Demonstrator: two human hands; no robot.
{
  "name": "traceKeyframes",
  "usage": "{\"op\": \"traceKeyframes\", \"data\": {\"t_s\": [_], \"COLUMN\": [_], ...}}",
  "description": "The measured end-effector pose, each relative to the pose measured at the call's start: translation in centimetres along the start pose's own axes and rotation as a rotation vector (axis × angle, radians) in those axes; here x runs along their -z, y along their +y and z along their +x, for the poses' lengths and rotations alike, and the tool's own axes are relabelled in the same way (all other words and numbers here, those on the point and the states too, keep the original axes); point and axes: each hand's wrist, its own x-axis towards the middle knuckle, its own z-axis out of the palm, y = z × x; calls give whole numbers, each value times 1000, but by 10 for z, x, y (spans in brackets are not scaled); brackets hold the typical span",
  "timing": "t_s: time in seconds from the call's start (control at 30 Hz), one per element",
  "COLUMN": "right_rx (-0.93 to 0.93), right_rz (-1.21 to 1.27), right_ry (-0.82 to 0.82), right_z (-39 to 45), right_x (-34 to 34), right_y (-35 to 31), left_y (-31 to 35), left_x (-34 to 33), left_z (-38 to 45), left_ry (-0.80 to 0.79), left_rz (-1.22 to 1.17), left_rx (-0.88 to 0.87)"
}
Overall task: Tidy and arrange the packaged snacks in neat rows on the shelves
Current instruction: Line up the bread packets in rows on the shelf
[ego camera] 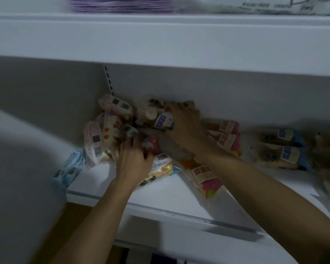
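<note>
A loose heap of snack packets lies at the back left of a white shelf (160, 195). My left hand (131, 161) reaches into the heap and grips a packet with orange dots (111, 130). My right hand (185, 124) is deeper in, its fingers curled over a blue-and-white labelled packet (163, 121). Pale pink packets with barcodes (93, 143) lean at the left of the heap. A yellow packet (160, 168) lies under my left wrist. A pink-and-white packet (204, 178) lies flat beneath my right forearm.
Pink packets (227, 138) and blue-ended packets (286, 149) lie in rows to the right. A light blue packet (67, 170) sits at the shelf's left edge. Another shelf board (160, 39) hangs close above. The right edge is blurred.
</note>
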Motion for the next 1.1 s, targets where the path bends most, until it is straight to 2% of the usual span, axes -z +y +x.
{"op": "traceKeyframes", "data": {"t_s": [0.1, 0.17, 0.23, 0.3, 0.37, 0.47, 0.57, 0.77, 0.9, 1.1], "right_rx": [-28, -49, -82, -157, -287, -473, -593, -659, -720, -732], "right_rz": [370, 471, 495, 535, 666, 843, 860, 773, 568, 297], "right_ry": [48, 11, -35, 0, 132, 327, 412, 332, 257, 41], "right_z": [-26, -49, -72, -96, -120, -154, -184, -226, -248, -268], "right_x": [39, 67, 92, 104, 111, 124, 139, 168, 178, 189], "right_y": [14, 20, 27, 45, 65, 88, 107, 147, 172, 199], "left_y": [19, 45, 76, 102, 125, 158, 194, 244, 270, 294], "left_x": [18, 32, 37, 31, 19, 2, -7, -24, -38, -70], "left_z": [5, 8, 5, 0, -8, -20, -31, -54, -75, -104], "left_ry": [104, 110, 49, 41, 56, 32, -38, -69, -87, -166], "left_rz": [-450, -771, -952, -934, -894, -918, -955, -1006, -980, -799], "left_rx": [47, 79, 65, 8, -12, 51, 102, 97, 88, 108]}}
